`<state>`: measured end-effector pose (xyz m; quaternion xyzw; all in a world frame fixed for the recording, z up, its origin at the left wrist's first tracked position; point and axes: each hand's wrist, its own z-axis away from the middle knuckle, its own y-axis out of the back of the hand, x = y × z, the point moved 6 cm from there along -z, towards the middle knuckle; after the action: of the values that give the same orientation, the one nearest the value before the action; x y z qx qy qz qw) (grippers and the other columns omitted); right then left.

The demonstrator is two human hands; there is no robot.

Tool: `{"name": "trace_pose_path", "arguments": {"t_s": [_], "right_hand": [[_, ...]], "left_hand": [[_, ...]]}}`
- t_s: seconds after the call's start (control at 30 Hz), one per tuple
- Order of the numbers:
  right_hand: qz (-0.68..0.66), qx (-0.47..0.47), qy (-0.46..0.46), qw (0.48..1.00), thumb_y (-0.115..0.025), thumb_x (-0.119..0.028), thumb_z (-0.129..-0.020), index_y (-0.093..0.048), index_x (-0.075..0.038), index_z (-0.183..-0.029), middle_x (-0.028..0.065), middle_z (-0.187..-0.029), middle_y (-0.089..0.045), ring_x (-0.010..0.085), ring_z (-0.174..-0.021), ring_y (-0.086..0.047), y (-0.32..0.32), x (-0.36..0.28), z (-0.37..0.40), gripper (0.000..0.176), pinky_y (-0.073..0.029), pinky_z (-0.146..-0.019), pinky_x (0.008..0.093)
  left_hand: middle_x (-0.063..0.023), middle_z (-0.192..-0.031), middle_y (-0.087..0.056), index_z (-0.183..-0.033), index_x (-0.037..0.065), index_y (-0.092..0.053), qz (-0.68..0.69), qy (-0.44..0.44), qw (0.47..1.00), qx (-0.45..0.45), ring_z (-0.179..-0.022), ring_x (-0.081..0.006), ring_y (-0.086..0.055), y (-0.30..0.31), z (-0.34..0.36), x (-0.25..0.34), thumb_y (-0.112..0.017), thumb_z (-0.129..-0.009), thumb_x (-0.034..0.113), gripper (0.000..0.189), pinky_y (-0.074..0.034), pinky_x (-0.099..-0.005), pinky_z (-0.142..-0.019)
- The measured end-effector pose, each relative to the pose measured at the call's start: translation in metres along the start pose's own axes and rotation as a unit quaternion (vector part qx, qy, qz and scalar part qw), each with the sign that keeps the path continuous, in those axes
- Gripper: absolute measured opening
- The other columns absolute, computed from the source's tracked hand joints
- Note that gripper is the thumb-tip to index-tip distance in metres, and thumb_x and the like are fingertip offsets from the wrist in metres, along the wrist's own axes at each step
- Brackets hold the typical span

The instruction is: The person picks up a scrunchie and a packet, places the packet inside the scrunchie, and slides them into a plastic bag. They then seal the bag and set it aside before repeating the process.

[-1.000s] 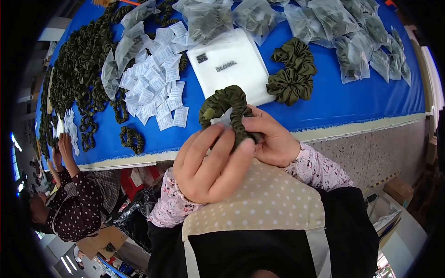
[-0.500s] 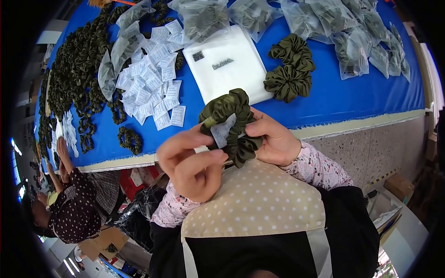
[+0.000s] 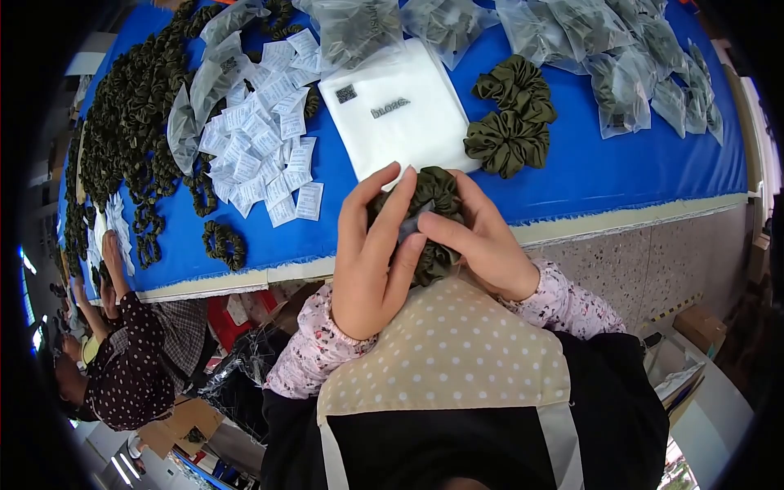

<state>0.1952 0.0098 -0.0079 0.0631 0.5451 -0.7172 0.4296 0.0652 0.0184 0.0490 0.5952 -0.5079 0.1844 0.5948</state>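
Observation:
In front of my apron I hold a dark green scrunchie (image 3: pixel 437 189), or possibly a stacked pair, between both hands. My left hand (image 3: pixel 367 253) presses against its left side, fingers pointing up and thumb toward the middle. My right hand (image 3: pixel 494 249) grips the right side, its thumb laid across the front. A small greyish piece, likely a sachet, shows at the centre between the thumbs, mostly covered. Just beyond lies a stack of white printed bags (image 3: pixel 400 106), with more dark green scrunchies (image 3: pixel 510 143) on its right.
White sachets (image 3: pixel 265 151) lie piled on the blue table (image 3: pixel 621 167). A heap of scrunchies (image 3: pixel 122 122) covers the left side. Filled clear bags (image 3: pixel 621 90) lie along the back and right. A co-worker (image 3: pixel 135 359) stands at the left edge.
My left hand has moved up and right, from curled fingers beside the scrunchie onto its left side. My right thumb has shifted inward over the centre, and the pale sachet is now mostly covered.

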Motion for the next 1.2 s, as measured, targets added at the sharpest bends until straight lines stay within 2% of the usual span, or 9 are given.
{"name": "trace_pose_path", "arguments": {"t_s": [0.1,0.2,0.27,0.43,0.63,0.77,0.87,0.93,1.2], "right_hand": [[0.110,0.055,0.027,0.992,-0.065,-0.006,-0.092,-0.054,-0.001,-0.136,0.0112,-0.115,-0.069,0.0141,-0.096,-0.068,0.012,-0.007,0.000,0.045,-0.056,-0.080,0.0239],[0.088,0.076,0.012,0.993,-0.061,-0.003,-0.093,-0.052,-0.001,-0.137,0.0122,-0.117,-0.069,0.0167,-0.100,-0.067,0.022,-0.013,0.007,0.045,-0.056,-0.085,0.0268],[0.068,0.096,-0.002,0.993,-0.057,-0.001,-0.094,-0.051,0.000,-0.139,0.0132,-0.120,-0.068,0.0194,-0.104,-0.066,0.031,-0.019,0.012,0.045,-0.055,-0.090,0.0297],[0.055,0.134,0.044,0.989,-0.055,-0.005,-0.097,-0.054,0.000,-0.136,0.0128,-0.121,-0.068,0.0199,-0.103,-0.067,0.058,-0.039,0.027,0.039,-0.055,-0.091,0.0317],[0.000,0.156,0.086,0.984,-0.060,-0.003,-0.096,-0.059,-0.001,-0.128,0.0092,-0.113,-0.070,0.0141,-0.094,-0.069,0.058,-0.046,0.032,0.033,-0.056,-0.081,0.0243],[0.008,0.149,0.037,0.988,-0.061,-0.004,-0.095,-0.060,-0.002,-0.127,0.0087,-0.111,-0.070,0.0125,-0.091,-0.068,0.040,-0.038,0.024,0.031,-0.055,-0.076,0.0225],[0.023,0.120,0.006,0.993,-0.063,-0.008,-0.095,-0.061,-0.003,-0.126,0.0069,-0.107,-0.071,0.0107,-0.085,-0.067,0.019,-0.031,0.011,0.031,-0.053,-0.069,0.0194],[0.047,0.088,-0.050,0.994,-0.065,-0.013,-0.094,-0.063,-0.004,-0.121,0.0061,-0.103,-0.070,0.0071,-0.075,-0.064,0.008,-0.023,0.001,0.029,-0.045,-0.058,0.0150],[0.095,0.096,-0.150,0.979,-0.066,-0.017,-0.093,-0.066,-0.007,-0.106,0.0003,-0.087,-0.065,0.0020,-0.056,-0.047,0.011,-0.028,-0.022,0.017,-0.027,-0.046,0.0166]], "left_hand": [[-0.0244,-0.149,-0.040,-0.148,0.000,-0.049,0.039,-0.018,0.998,-0.049,-0.130,-0.0363,-0.047,-0.006,-0.005,-0.002,-0.061,-0.093,0.012,0.057,-0.040,-0.0440,-0.110],[-0.0208,-0.142,-0.048,-0.137,0.001,-0.059,0.114,0.022,0.993,0.009,-0.129,-0.0348,-0.049,0.006,-0.019,-0.015,-0.062,-0.091,0.006,0.047,-0.041,-0.0419,-0.108],[-0.0164,-0.134,-0.056,-0.119,0.003,-0.067,-0.137,-0.034,0.989,0.050,-0.126,-0.0339,-0.053,0.013,-0.023,-0.028,-0.067,-0.088,0.004,0.032,-0.044,-0.0417,-0.105],[-0.0116,-0.127,-0.062,-0.105,0.005,-0.070,-0.271,-0.086,0.958,0.033,-0.120,-0.0336,-0.059,-0.012,-0.021,-0.035,-0.071,-0.083,0.000,0.023,-0.050,-0.0407,-0.099],[-0.0104,-0.127,-0.063,-0.109,0.003,-0.070,-0.317,-0.083,0.942,0.070,-0.118,-0.0347,-0.061,-0.020,-0.015,-0.044,-0.073,-0.081,0.002,0.028,-0.052,-0.0426,-0.095],[-0.0069,-0.133,-0.062,-0.118,0.003,-0.068,-0.359,-0.095,0.921,0.116,-0.122,-0.0310,-0.059,-0.024,-0.015,-0.044,-0.072,-0.080,0.005,0.038,-0.050,-0.0400,-0.099],[-0.0066,-0.136,-0.061,-0.122,0.002,-0.067,-0.345,-0.078,0.930,0.103,-0.120,-0.0303,-0.059,-0.020,-0.017,-0.042,-0.070,-0.080,0.002,0.043,-0.050,-0.0392,-0.099],[-0.0063,-0.140,-0.060,-0.127,0.002,-0.066,-0.334,-0.059,0.936,0.091,-0.118,-0.0296,-0.060,-0.015,-0.019,-0.041,-0.068,-0.079,-0.001,0.048,-0.050,-0.0384,-0.099],[-0.0058,-0.139,-0.062,-0.128,0.003,-0.067,-0.243,-0.091,0.956,0.136,-0.113,-0.0274,-0.059,0.005,-0.021,-0.041,-0.064,-0.078,-0.007,0.052,-0.050,-0.0349,-0.099]]}}
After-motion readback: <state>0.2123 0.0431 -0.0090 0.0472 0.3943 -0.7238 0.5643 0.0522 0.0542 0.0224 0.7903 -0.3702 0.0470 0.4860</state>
